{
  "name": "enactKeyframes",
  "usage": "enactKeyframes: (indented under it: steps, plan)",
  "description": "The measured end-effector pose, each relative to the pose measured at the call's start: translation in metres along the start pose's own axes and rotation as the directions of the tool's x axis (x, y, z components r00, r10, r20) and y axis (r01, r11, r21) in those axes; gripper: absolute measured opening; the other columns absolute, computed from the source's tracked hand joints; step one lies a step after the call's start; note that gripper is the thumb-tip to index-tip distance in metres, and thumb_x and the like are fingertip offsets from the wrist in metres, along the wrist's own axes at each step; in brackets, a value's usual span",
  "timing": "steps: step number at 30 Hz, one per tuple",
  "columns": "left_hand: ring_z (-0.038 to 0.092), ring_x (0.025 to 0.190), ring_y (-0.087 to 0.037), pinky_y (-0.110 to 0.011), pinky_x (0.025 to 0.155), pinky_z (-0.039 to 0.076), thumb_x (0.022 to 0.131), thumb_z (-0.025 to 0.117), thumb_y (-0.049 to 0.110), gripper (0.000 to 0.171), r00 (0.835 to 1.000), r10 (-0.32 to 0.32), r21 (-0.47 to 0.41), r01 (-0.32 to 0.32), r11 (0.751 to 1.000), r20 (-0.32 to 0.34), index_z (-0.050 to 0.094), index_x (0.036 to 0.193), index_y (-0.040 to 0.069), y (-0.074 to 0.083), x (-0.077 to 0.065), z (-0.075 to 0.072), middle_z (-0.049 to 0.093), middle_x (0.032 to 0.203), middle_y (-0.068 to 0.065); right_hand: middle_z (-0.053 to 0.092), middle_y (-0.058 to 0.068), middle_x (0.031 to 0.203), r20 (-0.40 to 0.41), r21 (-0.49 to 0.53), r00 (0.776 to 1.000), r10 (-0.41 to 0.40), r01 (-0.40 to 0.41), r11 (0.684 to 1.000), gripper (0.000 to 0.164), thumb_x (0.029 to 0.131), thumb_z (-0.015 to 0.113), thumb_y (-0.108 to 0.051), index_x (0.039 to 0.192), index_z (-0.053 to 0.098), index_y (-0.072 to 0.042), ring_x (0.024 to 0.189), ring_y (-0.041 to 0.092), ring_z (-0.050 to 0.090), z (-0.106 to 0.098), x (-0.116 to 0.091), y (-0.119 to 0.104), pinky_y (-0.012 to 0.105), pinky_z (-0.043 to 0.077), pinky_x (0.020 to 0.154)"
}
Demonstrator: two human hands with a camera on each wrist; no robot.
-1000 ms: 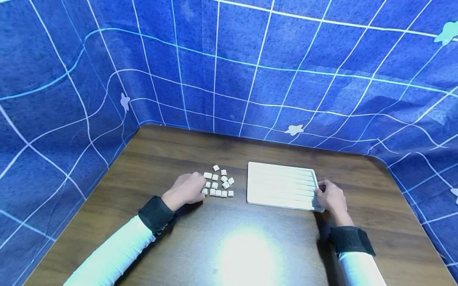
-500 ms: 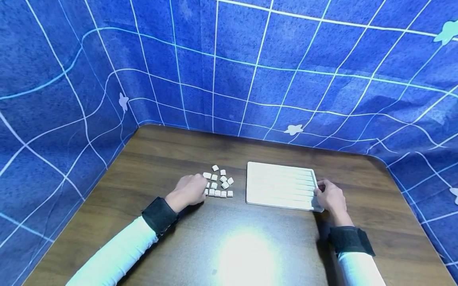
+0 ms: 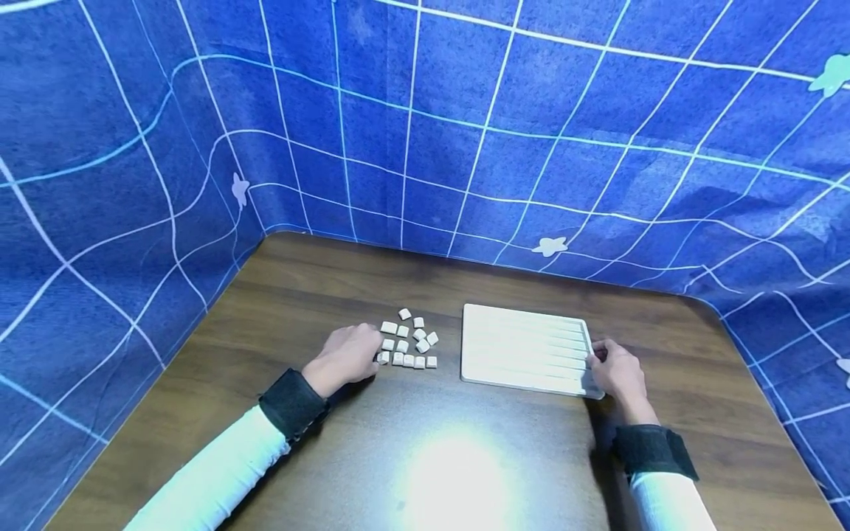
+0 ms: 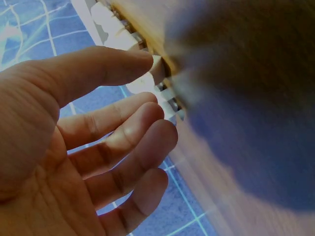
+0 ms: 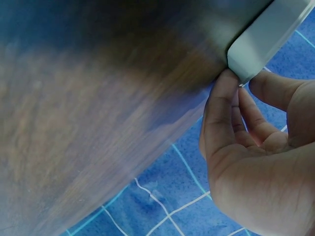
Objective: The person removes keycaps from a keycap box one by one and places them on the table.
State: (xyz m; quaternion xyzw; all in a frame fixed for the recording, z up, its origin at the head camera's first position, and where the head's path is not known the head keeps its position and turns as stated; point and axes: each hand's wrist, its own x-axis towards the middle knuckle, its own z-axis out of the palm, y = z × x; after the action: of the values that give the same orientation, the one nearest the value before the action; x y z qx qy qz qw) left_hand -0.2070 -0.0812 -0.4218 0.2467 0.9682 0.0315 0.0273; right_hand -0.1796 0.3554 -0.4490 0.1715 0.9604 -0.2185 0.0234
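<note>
Small white keycaps (image 3: pixel 408 361) lie on the wooden table, several of them lined up in a front row and others loosely scattered behind. My left hand (image 3: pixel 347 354) is at the left end of that row, its fingertips right at the end keycap (image 3: pixel 383 358). In the left wrist view the thumb and the loosely bent fingers are spread apart, with a keycap (image 4: pixel 157 70) beside the thumb tip. To the right lies a flat white tray (image 3: pixel 498 346) with parallel slots. My right hand (image 3: pixel 617 371) pinches its right side; thumb and forefinger meet at the tray corner (image 5: pixel 248 56) in the right wrist view.
The brown wooden table (image 3: pixel 319 280) ends at the back and left against a blue cloth (image 3: pixel 372 169) with white grid lines. A bright light reflection lies on the tabletop in front. Bare tabletop separates the keycaps from the tray.
My left hand has shifted slightly right and then back left, uncovering more of the keycaps at the left end. My right hand and the tray stay in place. The head view has shifted a little.
</note>
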Motion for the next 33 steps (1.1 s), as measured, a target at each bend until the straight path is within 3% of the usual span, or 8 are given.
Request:
enactKeyframes:
  steps: [5, 9, 13, 20, 24, 28, 33]
  plan:
    - [0.054, 0.061, -0.016, -0.036, 0.053, 0.046, 0.078, 0.071, 0.017, 0.028, 1.000, -0.014, -0.047, 0.013, 0.999, -0.015, 0.053, 0.056, 0.018, -0.001, 0.000, -0.001, 0.055, 0.072, 0.000, 0.062, 0.024, 0.117, -0.015, -0.004, 1.000, -0.017, 0.016, 1.000, 0.035, 0.097, 0.050, -0.020, 0.125, 0.055, 0.000, 0.108, 0.043, 0.056, -0.002, 0.006, 0.004, 0.054, 0.043, 0.088]
    - [0.054, 0.064, -0.014, -0.033, 0.055, 0.046, 0.084, 0.069, 0.025, 0.020, 0.999, -0.025, -0.085, 0.022, 0.996, -0.027, 0.064, 0.067, 0.017, 0.000, 0.001, 0.000, 0.059, 0.077, 0.001, 0.063, 0.023, 0.118, -0.032, -0.005, 0.999, -0.010, 0.010, 1.000, 0.034, 0.096, 0.050, -0.019, 0.125, 0.056, -0.001, 0.108, 0.042, 0.057, -0.002, 0.011, 0.008, 0.053, 0.044, 0.088]
    - [0.058, 0.068, -0.016, -0.033, 0.057, 0.048, 0.086, 0.069, 0.029, 0.018, 0.995, -0.028, -0.108, 0.018, 0.994, -0.092, 0.066, 0.075, 0.015, 0.001, 0.002, 0.001, 0.061, 0.080, 0.000, 0.063, 0.024, 0.116, -0.046, 0.003, 0.999, -0.019, 0.019, 1.000, 0.033, 0.095, 0.051, -0.019, 0.122, 0.057, 0.000, 0.107, 0.042, 0.058, -0.002, 0.013, 0.016, 0.053, 0.045, 0.088]
    - [0.066, 0.095, -0.031, -0.045, 0.082, 0.053, 0.091, 0.064, 0.035, 0.029, 0.977, -0.049, -0.152, 0.017, 0.988, -0.208, 0.072, 0.105, 0.010, -0.001, 0.005, -0.003, 0.070, 0.108, -0.010, 0.060, 0.030, 0.119, -0.057, 0.000, 0.998, -0.030, 0.030, 1.000, 0.037, 0.094, 0.052, -0.025, 0.117, 0.058, 0.004, 0.109, 0.047, 0.056, -0.015, 0.014, 0.025, 0.054, 0.046, 0.090]
    - [0.063, 0.107, -0.035, -0.050, 0.090, 0.049, 0.094, 0.060, 0.040, 0.039, 0.974, -0.070, -0.147, 0.039, 0.988, -0.217, 0.071, 0.113, 0.008, -0.008, 0.002, -0.007, 0.068, 0.118, -0.014, 0.061, 0.031, 0.119, -0.101, -0.037, 0.990, -0.100, 0.097, 0.995, 0.040, 0.097, 0.051, -0.030, 0.116, 0.061, 0.004, 0.112, 0.048, 0.055, -0.024, 0.006, 0.019, 0.055, 0.045, 0.092]
    - [0.058, 0.119, -0.037, -0.055, 0.100, 0.043, 0.096, 0.056, 0.046, 0.048, 0.977, -0.086, -0.141, 0.059, 0.988, -0.196, 0.069, 0.120, 0.006, -0.013, -0.008, -0.008, 0.066, 0.125, -0.016, 0.057, 0.031, 0.129, -0.120, -0.069, 0.979, -0.163, 0.155, 0.985, 0.055, 0.100, 0.048, -0.044, 0.124, 0.061, 0.004, 0.122, 0.050, 0.050, -0.025, -0.010, 0.006, 0.058, 0.042, 0.100]
    - [0.051, 0.129, -0.040, -0.059, 0.111, 0.033, 0.097, 0.050, 0.052, 0.055, 0.976, -0.088, -0.173, 0.053, 0.984, -0.199, 0.065, 0.127, 0.007, -0.015, -0.017, -0.006, 0.060, 0.135, -0.018, 0.049, 0.032, 0.140, -0.174, -0.059, 0.951, -0.256, 0.249, 0.967, 0.067, 0.101, 0.040, -0.051, 0.133, 0.054, 0.006, 0.130, 0.051, 0.044, -0.018, -0.033, -0.006, 0.060, 0.035, 0.107]
